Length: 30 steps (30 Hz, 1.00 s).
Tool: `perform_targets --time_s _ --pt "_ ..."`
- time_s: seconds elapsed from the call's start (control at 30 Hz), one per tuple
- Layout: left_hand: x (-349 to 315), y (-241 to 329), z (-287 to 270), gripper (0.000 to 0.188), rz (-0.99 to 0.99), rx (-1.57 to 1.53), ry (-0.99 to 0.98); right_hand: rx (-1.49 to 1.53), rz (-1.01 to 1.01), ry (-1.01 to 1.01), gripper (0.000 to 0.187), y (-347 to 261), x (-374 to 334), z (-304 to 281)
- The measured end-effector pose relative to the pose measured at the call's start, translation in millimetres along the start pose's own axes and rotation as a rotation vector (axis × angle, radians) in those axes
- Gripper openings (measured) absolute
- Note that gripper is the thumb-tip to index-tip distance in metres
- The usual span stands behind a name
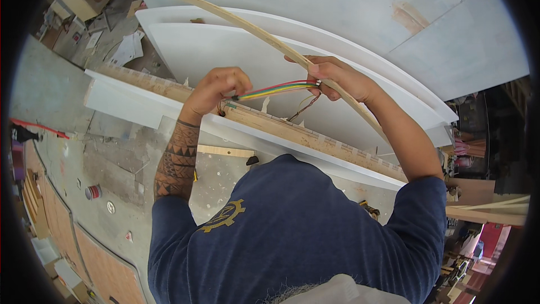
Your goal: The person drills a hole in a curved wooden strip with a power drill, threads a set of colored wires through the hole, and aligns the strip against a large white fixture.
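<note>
My right hand (pixel 340 76) is closed round a long, thin, curved wooden strip (pixel 242 22). That strip runs from the far left down past my right forearm. A bundle of red, green, yellow and black wires (pixel 275 89) stretches between my hands, its right end at my right fingers. My left hand (pixel 219 87) has its fingers curled in, right above the wires' dark left end; what they pinch, if anything, is hidden. Below both hands lies a long white panel (pixel 126 98) with a wooden edge (pixel 281 126). A brown cable (pixel 302 109) hangs beneath my right hand.
Large white curved panels (pixel 185 42) stand behind the wooden edge. Papers (pixel 128 48) and scraps litter the floor at the far left. A small can (pixel 93 192) stands on the floor at left, near wooden boards (pixel 107 259). Shelving and timber (pixel 489 214) line the right.
</note>
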<state>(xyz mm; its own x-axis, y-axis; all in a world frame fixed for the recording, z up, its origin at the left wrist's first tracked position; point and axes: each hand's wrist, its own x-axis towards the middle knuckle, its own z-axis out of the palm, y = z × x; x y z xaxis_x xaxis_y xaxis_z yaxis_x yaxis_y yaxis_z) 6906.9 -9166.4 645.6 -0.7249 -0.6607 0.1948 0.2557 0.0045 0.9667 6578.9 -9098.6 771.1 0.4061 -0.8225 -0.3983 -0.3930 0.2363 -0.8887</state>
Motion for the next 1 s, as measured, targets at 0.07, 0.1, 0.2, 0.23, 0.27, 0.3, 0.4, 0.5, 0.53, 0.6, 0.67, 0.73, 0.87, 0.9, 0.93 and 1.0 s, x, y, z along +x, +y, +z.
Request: perform_targets --time_s 0.07,0.1,0.2,0.23,0.27,0.3,0.4,0.5,0.53,0.6,0.67,0.73,0.87,0.9,0.93,1.0 --pt "19 22 10 0.044 0.020 0.123 -0.051 -0.010 0.000 0.041 0.084 -12 -12 -2" --pt "30 34 15 0.055 0.044 0.239 -0.088 -0.033 -0.048 0.037 0.085 -18 -18 -2" --pt "60 71 45 0.048 -0.041 0.309 -0.248 -0.047 -0.102 0.063 0.086 -22 -27 -8" --pt "69 84 60 0.044 -0.112 0.426 -0.251 -0.049 -0.113 0.069 0.086 -24 -28 -10" --pt "77 97 76 0.044 -0.116 0.427 -0.267 -0.043 -0.151 0.114 0.084 -33 -33 -4" --pt "88 107 94 0.039 -0.155 0.587 -0.259 -0.033 -0.142 0.137 0.084 -29 -36 -7" --pt "98 110 120 0.030 -0.207 0.771 -0.194 0.042 -0.179 0.155 0.082 -20 -39 -13" --pt "96 90 105 0.024 -0.152 0.714 -0.032 0.125 -0.214 0.124 0.083 -7 -40 -18" --pt "95 87 98 0.023 -0.088 0.629 0.062 0.160 -0.228 0.118 0.085 1 -39 -17" --pt "89 86 86 0.022 0.005 0.480 0.139 0.198 -0.242 0.108 0.088 16 -36 -18" --pt "80 94 73 0.021 0.100 0.313 0.258 0.250 -0.233 0.136 0.092 26 -32 -21" --pt "66 96 51 0.021 0.139 0.214 0.358 0.268 -0.232 0.109 0.094 29 -33 -21" --pt "34 101 -11 0.023 0.321 -0.066 0.563 0.332 -0.218 0.074 0.098 38 -44 -25" --pt "24 106 -26 0.024 0.406 -0.191 0.563 0.364 -0.203 0.101 0.099 40 -47 -23" --pt "14 107 -42 0.025 0.428 -0.186 0.624 0.362 -0.211 0.063 0.099 38 -52 -22" --pt "4 103 -49 0.024 0.405 -0.068 0.730 0.376 -0.195 0.141 0.102 29 -62 -23"
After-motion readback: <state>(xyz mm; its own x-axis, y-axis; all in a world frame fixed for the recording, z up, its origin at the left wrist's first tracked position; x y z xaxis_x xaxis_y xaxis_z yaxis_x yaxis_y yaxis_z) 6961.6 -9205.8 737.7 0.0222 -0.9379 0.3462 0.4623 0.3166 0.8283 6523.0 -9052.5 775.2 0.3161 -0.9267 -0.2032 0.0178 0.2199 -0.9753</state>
